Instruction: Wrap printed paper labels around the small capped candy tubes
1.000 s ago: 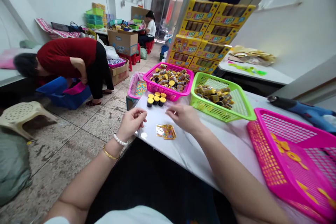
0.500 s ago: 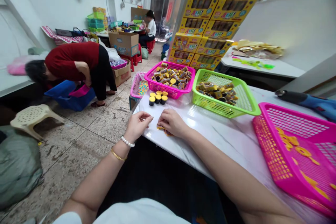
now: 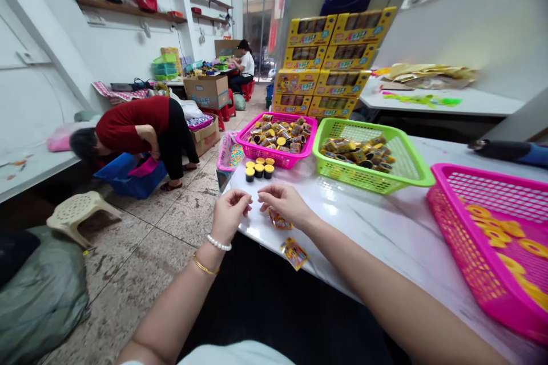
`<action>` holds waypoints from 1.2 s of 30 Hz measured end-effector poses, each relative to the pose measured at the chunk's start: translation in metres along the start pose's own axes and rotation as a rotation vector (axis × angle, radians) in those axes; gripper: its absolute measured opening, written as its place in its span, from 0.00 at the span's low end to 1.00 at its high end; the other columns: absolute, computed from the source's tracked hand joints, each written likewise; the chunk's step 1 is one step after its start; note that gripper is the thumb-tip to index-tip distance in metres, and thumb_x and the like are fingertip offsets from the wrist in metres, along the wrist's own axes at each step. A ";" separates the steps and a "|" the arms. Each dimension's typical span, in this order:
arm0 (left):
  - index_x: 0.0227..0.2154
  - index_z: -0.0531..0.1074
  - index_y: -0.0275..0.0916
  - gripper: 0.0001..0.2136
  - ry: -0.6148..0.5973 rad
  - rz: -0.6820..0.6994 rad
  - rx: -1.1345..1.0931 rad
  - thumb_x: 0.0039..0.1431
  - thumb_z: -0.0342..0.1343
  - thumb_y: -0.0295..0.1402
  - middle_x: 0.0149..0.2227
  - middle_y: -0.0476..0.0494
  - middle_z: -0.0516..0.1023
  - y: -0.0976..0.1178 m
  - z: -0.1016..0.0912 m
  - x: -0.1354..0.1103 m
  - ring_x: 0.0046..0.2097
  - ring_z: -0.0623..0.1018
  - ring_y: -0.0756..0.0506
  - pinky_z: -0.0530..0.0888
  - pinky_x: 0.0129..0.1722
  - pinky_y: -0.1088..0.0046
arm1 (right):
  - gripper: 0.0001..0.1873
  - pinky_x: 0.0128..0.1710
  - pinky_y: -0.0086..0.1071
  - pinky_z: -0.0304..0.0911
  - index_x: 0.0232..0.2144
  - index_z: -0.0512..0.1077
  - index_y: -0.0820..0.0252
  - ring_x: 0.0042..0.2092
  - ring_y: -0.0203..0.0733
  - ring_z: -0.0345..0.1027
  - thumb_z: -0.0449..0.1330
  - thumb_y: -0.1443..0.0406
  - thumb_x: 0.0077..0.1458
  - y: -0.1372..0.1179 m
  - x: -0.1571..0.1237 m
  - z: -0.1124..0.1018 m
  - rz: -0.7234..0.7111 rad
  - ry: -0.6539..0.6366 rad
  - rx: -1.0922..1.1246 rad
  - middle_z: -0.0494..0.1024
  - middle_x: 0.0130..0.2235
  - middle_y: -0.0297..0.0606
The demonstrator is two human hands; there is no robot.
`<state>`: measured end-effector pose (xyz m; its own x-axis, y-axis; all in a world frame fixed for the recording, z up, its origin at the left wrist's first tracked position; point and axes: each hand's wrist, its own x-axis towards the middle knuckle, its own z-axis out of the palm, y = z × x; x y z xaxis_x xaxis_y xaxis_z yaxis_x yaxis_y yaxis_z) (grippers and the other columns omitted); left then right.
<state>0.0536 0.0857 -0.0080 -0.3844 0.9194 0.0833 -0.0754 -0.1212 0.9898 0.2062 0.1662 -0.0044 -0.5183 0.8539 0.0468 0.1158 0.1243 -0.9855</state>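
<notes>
Hands meet over the near left corner of the white table (image 3: 385, 228) in the head view, the only view. The left hand (image 3: 229, 214) hovers just past the table's left edge, its fingers curled and thumb and forefinger pressed together at the tips; whether anything sits in that pinch cannot be told. A pearl bracelet and a gold bangle ring its wrist. The right hand (image 3: 286, 203) lies close beside it, fingertips nearly meeting the left's, fingers bent and drawn together over a small printed sticker (image 3: 280, 220) that shows just under the palm on the table top. A second sticker (image 3: 294, 253) lies at the near edge of the table, partly hanging over it, apart from both hands.

Beyond the hands, near the far left corner, six small black pots with yellow lids (image 3: 259, 167) stand in two rows. Just behind them sits a pink basket (image 3: 276, 155) heaped with more pots, and beside it to the right a green basket (image 3: 372, 179) holding a smaller heap. Another pink basket (image 3: 471, 228) stands at the right edge with yellow pieces inside.

Yellow cartons (image 3: 329, 63) are stacked past the far edge. On the floor to the left, a person in a red top (image 3: 137, 125) bends over a blue bin
</notes>
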 end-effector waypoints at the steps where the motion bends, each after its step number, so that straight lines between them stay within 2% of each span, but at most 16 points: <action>1: 0.27 0.74 0.35 0.09 0.000 0.010 0.024 0.50 0.64 0.36 0.24 0.46 0.77 -0.001 -0.001 -0.001 0.23 0.72 0.52 0.68 0.25 0.77 | 0.17 0.20 0.26 0.60 0.31 0.74 0.61 0.25 0.38 0.72 0.66 0.53 0.49 0.000 0.002 -0.003 -0.001 0.032 -0.024 0.77 0.28 0.38; 3: 0.28 0.74 0.36 0.08 0.038 0.065 0.113 0.54 0.62 0.37 0.26 0.45 0.77 -0.002 -0.001 -0.009 0.26 0.73 0.50 0.69 0.27 0.75 | 0.14 0.23 0.28 0.63 0.28 0.75 0.61 0.25 0.37 0.70 0.66 0.55 0.48 -0.002 0.004 -0.015 -0.082 0.170 -0.120 0.77 0.25 0.36; 5: 0.31 0.75 0.38 0.07 0.043 0.190 0.257 0.57 0.61 0.36 0.30 0.44 0.78 -0.005 0.002 -0.023 0.31 0.76 0.47 0.72 0.33 0.72 | 0.13 0.26 0.29 0.65 0.27 0.75 0.61 0.25 0.36 0.70 0.65 0.55 0.49 -0.007 0.007 -0.029 -0.178 0.311 -0.182 0.77 0.24 0.35; 7: 0.38 0.77 0.40 0.08 -0.130 0.399 0.422 0.57 0.63 0.36 0.36 0.41 0.80 -0.011 0.008 -0.041 0.39 0.77 0.43 0.73 0.41 0.67 | 0.14 0.27 0.30 0.65 0.26 0.75 0.61 0.25 0.36 0.69 0.63 0.55 0.50 -0.011 0.009 -0.040 -0.226 0.390 -0.177 0.77 0.25 0.35; 10: 0.45 0.78 0.43 0.13 -0.523 0.756 0.651 0.56 0.65 0.35 0.43 0.38 0.80 -0.025 0.020 -0.062 0.45 0.76 0.39 0.72 0.47 0.59 | 0.16 0.25 0.30 0.63 0.26 0.75 0.61 0.24 0.36 0.68 0.63 0.53 0.50 -0.013 0.009 -0.042 -0.224 0.402 -0.159 0.76 0.24 0.36; 12: 0.44 0.78 0.43 0.09 -0.587 0.905 0.734 0.61 0.60 0.32 0.41 0.39 0.81 -0.033 0.023 -0.068 0.43 0.77 0.40 0.73 0.45 0.59 | 0.17 0.23 0.29 0.62 0.26 0.75 0.61 0.23 0.35 0.68 0.64 0.52 0.50 -0.012 0.008 -0.037 -0.211 0.353 -0.169 0.77 0.24 0.36; 15: 0.41 0.79 0.44 0.08 -0.459 0.969 0.688 0.64 0.56 0.28 0.39 0.42 0.80 -0.035 0.017 -0.066 0.41 0.77 0.45 0.74 0.44 0.64 | 0.20 0.20 0.28 0.59 0.25 0.75 0.61 0.23 0.35 0.67 0.66 0.49 0.49 -0.014 0.004 -0.030 -0.183 0.278 -0.135 0.77 0.25 0.37; 18: 0.43 0.79 0.46 0.11 -0.187 1.093 0.671 0.61 0.60 0.26 0.42 0.42 0.77 -0.019 -0.001 -0.056 0.44 0.76 0.45 0.75 0.45 0.66 | 0.24 0.17 0.25 0.54 0.26 0.76 0.63 0.23 0.35 0.69 0.68 0.46 0.47 -0.017 0.002 -0.029 -0.073 0.166 -0.010 0.78 0.26 0.39; 21: 0.45 0.80 0.51 0.15 0.078 1.239 0.738 0.57 0.64 0.25 0.45 0.43 0.74 0.003 -0.018 -0.040 0.47 0.74 0.44 0.75 0.46 0.64 | 0.30 0.15 0.23 0.52 0.28 0.78 0.64 0.23 0.35 0.70 0.67 0.41 0.45 -0.020 0.000 -0.028 0.097 -0.039 0.142 0.80 0.27 0.43; 23: 0.44 0.80 0.52 0.15 0.146 1.269 0.780 0.57 0.64 0.25 0.45 0.43 0.73 0.015 -0.025 -0.027 0.48 0.73 0.44 0.75 0.46 0.64 | 0.33 0.15 0.23 0.54 0.29 0.78 0.65 0.24 0.37 0.72 0.67 0.38 0.44 -0.023 -0.003 -0.025 0.167 -0.197 0.236 0.81 0.29 0.45; 25: 0.43 0.80 0.52 0.14 0.147 1.282 0.798 0.57 0.64 0.26 0.46 0.43 0.72 0.022 -0.027 -0.017 0.48 0.73 0.44 0.75 0.46 0.64 | 0.34 0.17 0.23 0.57 0.30 0.79 0.64 0.27 0.39 0.74 0.67 0.37 0.42 -0.026 -0.007 -0.019 0.165 -0.330 0.312 0.82 0.30 0.45; 28: 0.45 0.79 0.51 0.15 0.083 1.297 0.758 0.58 0.64 0.25 0.46 0.43 0.73 0.020 -0.026 -0.008 0.48 0.73 0.44 0.75 0.48 0.62 | 0.31 0.20 0.24 0.61 0.30 0.79 0.63 0.26 0.36 0.72 0.68 0.40 0.44 -0.029 -0.013 -0.011 0.095 -0.409 0.332 0.81 0.29 0.42; 31: 0.51 0.75 0.50 0.20 0.000 1.272 0.700 0.59 0.61 0.21 0.46 0.43 0.75 0.010 -0.023 -0.010 0.48 0.74 0.44 0.74 0.50 0.63 | 0.24 0.20 0.24 0.58 0.28 0.79 0.62 0.21 0.31 0.64 0.72 0.47 0.43 -0.027 -0.014 -0.007 0.108 -0.347 0.269 0.80 0.25 0.38; 33: 0.54 0.73 0.48 0.21 0.031 1.197 0.646 0.59 0.61 0.23 0.46 0.43 0.76 0.003 -0.023 -0.017 0.48 0.75 0.44 0.74 0.50 0.63 | 0.21 0.21 0.24 0.56 0.25 0.77 0.62 0.20 0.29 0.62 0.74 0.50 0.41 -0.022 -0.012 -0.007 0.141 -0.254 0.263 0.79 0.23 0.36; 34: 0.53 0.73 0.46 0.20 0.083 1.117 0.605 0.59 0.62 0.25 0.45 0.42 0.76 0.001 -0.023 -0.021 0.47 0.75 0.44 0.74 0.49 0.63 | 0.21 0.21 0.25 0.56 0.24 0.76 0.62 0.20 0.30 0.62 0.74 0.51 0.40 -0.020 -0.010 -0.007 0.147 -0.203 0.276 0.78 0.23 0.36; 36: 0.48 0.75 0.44 0.13 0.191 0.865 0.491 0.60 0.62 0.30 0.43 0.42 0.76 -0.001 -0.022 -0.029 0.45 0.76 0.44 0.74 0.47 0.65 | 0.21 0.22 0.26 0.56 0.23 0.75 0.61 0.21 0.31 0.63 0.73 0.50 0.39 -0.016 -0.008 -0.006 0.130 -0.109 0.298 0.78 0.23 0.36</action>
<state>0.0450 0.0508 -0.0144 -0.2717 0.5088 0.8169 0.6689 -0.5104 0.5404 0.2130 0.1602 0.0122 -0.6044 0.7922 -0.0844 -0.0577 -0.1493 -0.9871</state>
